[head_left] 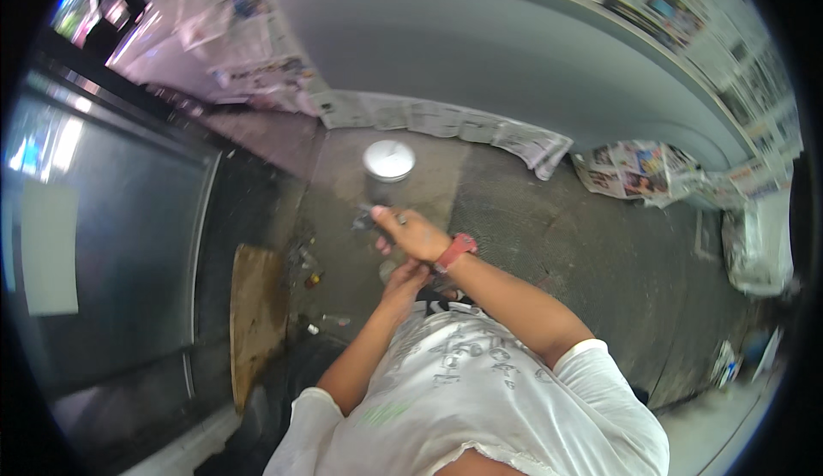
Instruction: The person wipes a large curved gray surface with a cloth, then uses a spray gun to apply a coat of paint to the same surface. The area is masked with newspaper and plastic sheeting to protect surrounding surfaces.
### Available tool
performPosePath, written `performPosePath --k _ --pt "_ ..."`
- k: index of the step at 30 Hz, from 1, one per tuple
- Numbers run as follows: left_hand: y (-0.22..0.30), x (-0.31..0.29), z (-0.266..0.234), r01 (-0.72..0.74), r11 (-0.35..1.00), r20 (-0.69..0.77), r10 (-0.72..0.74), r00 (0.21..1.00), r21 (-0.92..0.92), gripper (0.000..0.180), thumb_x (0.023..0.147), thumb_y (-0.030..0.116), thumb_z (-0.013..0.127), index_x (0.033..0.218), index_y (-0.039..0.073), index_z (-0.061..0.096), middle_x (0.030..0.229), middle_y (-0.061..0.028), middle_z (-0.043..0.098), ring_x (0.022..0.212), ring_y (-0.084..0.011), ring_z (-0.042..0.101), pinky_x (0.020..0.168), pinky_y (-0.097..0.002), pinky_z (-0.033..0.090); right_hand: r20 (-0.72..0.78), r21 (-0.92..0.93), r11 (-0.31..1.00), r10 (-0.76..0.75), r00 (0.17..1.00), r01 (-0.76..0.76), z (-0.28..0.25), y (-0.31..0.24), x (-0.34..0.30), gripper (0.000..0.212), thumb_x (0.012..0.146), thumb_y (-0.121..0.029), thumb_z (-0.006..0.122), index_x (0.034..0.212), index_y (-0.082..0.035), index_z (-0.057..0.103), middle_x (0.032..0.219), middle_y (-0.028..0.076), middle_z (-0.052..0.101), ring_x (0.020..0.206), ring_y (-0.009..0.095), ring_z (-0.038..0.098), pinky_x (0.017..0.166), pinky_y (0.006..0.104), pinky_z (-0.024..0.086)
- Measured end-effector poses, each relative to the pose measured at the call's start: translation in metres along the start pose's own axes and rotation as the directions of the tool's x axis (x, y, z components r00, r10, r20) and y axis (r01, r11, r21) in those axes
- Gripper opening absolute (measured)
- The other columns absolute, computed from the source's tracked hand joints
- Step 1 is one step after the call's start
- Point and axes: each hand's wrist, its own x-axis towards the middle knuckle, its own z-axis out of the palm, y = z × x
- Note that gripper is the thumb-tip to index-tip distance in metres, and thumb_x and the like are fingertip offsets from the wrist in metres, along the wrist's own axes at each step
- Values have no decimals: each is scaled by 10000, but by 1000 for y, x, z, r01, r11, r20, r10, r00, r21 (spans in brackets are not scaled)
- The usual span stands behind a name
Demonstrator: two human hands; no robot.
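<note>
In front of my body, my right hand (420, 236), with a red band at the wrist, is closed around a small dark grey tool (363, 217). Its kind is blurred, and most of it is hidden by the fingers. Just below and left of that wrist is my left hand (405, 286), its fingers curled in. Whatever they hold is hidden. Close to the left fingers shows a pale roundish thing (388, 269), too blurred to name. Beyond both hands, a round tin with a white top (390, 160) stands on the floor, apart from them.
Ahead stands a grey panel (480, 43) edged with newspaper (429, 116). A dark glass-fronted door or cabinet (120, 210) is at left, with a wooden board (255, 322) beside it. Small litter (310, 280) lies on the floor. A newspaper-wrapped bulge (639, 170) projects at right.
</note>
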Motion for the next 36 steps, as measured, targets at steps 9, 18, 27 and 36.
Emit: performPosePath --k 9,18,27,36 --pt "20 -4 -72 -8 999 61 10 998 -31 271 1031 193 655 1275 79 676 1234 -2 672 1130 -129 610 980 -313 487 -51 -149 982 107 993 -113 68 -32 37 677 1050 -618 439 1070 7 698 730 75 683 601 163 626 525 336 480" --pt "37 -2 -110 85 996 81 -86 993 13 316 1039 217 647 1324 79 647 1284 6 662 1175 -116 594 1025 -308 486 -97 -207 971 105 990 -123 103 -23 69 703 1034 -655 431 1091 2 677 767 75 690 585 155 610 490 317 461" --pt "34 6 -116 57 997 167 -63 984 42 314 1035 234 656 1321 105 673 1252 21 688 1161 -103 612 1012 -307 490 -102 -234 972 2 995 -26 94 4 71 635 1025 -574 454 1145 16 657 874 100 712 709 200 611 653 340 485" --pt "26 15 -109 45 994 176 -63 982 104 291 1033 212 653 1292 87 696 1200 3 716 1119 -109 632 1003 -319 483 -129 -243 952 158 979 -185 83 -12 66 732 1024 -670 414 1071 12 677 767 106 689 739 217 644 702 361 499"
